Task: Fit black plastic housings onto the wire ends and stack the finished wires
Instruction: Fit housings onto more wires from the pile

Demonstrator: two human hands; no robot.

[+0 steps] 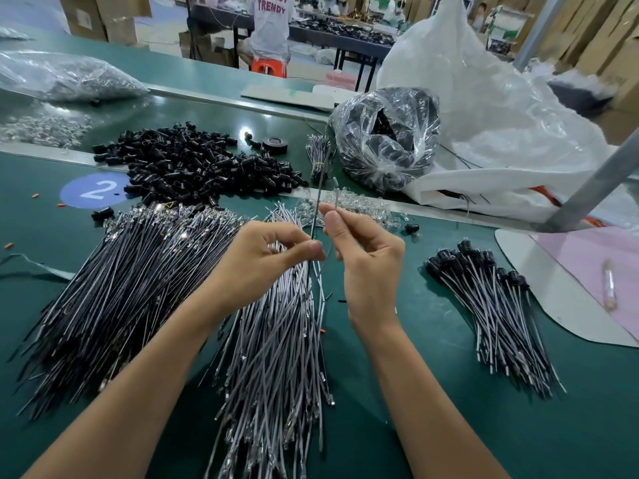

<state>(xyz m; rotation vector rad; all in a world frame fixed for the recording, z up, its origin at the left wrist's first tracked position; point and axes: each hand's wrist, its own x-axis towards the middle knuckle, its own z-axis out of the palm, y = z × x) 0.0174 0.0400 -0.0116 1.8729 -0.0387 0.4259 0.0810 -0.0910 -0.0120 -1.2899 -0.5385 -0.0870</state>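
My left hand [262,261] pinches a black wire [317,205] that stands upright between thumb and fingers. My right hand [363,250] pinches a grey wire [336,198] beside it, metal end up. Both hands hover over a heap of grey wires [276,340]. A larger heap of black wires [131,281] lies to the left. A pile of black plastic housings [197,167] sits beyond the hands. Finished wires with housings fitted [491,305] are stacked on the right.
The green table [415,392] carries a blue round mark with "2" [95,190], a clear bag of black parts [387,140], a big white bag [501,133], a small tied wire bundle [320,155] and a tape roll [275,144]. A person [269,25] stands far back.
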